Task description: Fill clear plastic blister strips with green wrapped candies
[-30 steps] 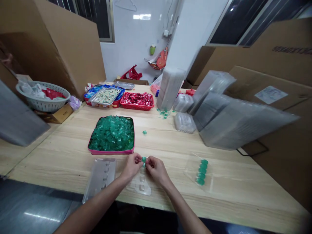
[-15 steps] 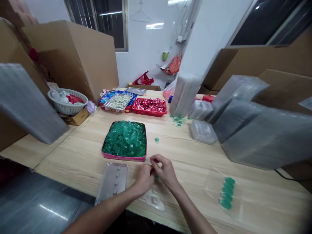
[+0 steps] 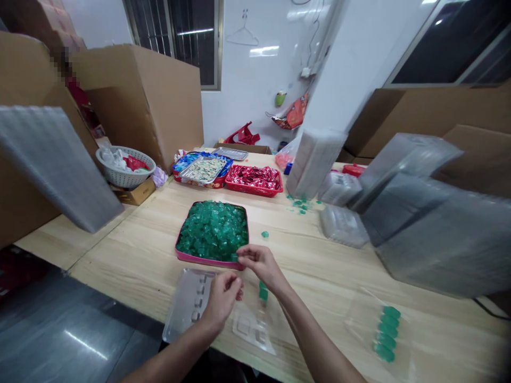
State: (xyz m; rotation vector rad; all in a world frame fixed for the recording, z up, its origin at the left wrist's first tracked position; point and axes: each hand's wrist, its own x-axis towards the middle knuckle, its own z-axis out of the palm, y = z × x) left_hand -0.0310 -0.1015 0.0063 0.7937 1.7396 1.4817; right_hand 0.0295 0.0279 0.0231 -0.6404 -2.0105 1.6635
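Observation:
My right hand (image 3: pixel 261 266) is over the near right corner of a pink-rimmed tin (image 3: pixel 187 257) heaped with green translucent pieces (image 3: pixel 213 231). Its thumb and fingertips are drawn together beside the pieces; whether anything sits between them is hidden. Lower and to the left, my left hand (image 3: pixel 221 300) has its fingers curled, and their contents cannot be made out. Between my forearms lies a clear plastic blister tray (image 3: pixel 249 332), with green pieces (image 3: pixel 263 291) in its far end, partly covered by my right wrist. Left of my left hand rests another clear blister tray (image 3: pixel 186 298) with moulded pockets.
At the right lies a clear tray with a row of green pieces (image 3: pixel 386 332). Stacked clear packs (image 3: pixel 443 234) stand behind it. A red tray of red wrapped pieces (image 3: pixel 253 181), a metal tray (image 3: pixel 203 169) and a basket (image 3: pixel 125 165) line the back. Loose green bits (image 3: pixel 302 205) are scattered nearby.
My hands, close together over the clear tray before, are now apart. The right one has moved up to the tin's corner; the left has drawn away leftward. The whole view has shifted slightly.

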